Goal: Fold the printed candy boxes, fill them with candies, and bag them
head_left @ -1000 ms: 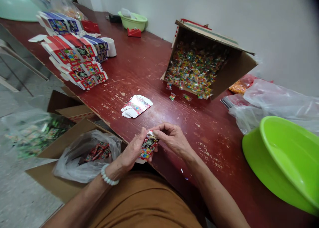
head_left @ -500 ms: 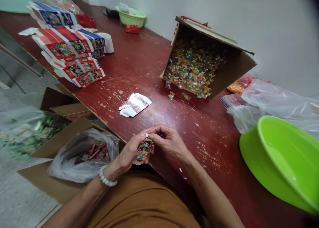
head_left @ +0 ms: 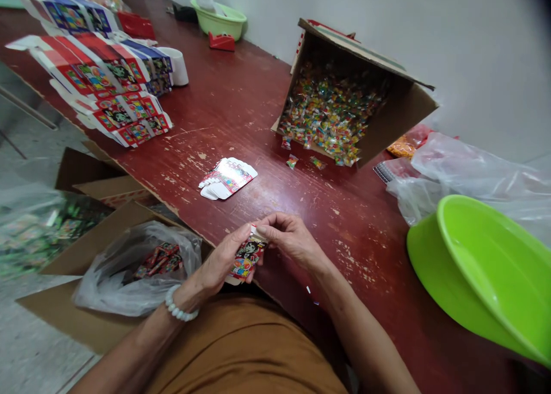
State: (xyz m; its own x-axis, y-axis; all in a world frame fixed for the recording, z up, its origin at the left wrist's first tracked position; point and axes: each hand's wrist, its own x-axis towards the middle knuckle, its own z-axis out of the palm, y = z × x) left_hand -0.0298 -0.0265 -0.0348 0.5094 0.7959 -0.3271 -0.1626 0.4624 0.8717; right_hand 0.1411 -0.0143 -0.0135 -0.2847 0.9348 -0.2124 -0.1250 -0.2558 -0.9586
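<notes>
Carton [head_left: 246, 260] sits between both hands at the table [head_left: 232, 109]'s near edge. Left hand [head_left: 221, 263]: fingers curled round its sides. Right hand [head_left: 295, 242]: thumb and fingertips together at its far end. Likely light, thin card, slick, creases easily; hold by side edges. Counts: 1 carton held, 1 fanned pile [head_left: 235, 178] (number unclear), 1 candy box [head_left: 400, 118], 2 candies [head_left: 292, 161] apart before it, 1 lime basin [head_left: 430, 267].

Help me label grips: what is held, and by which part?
A small printed box: left hand around its sides, right hand at its top end.
</notes>
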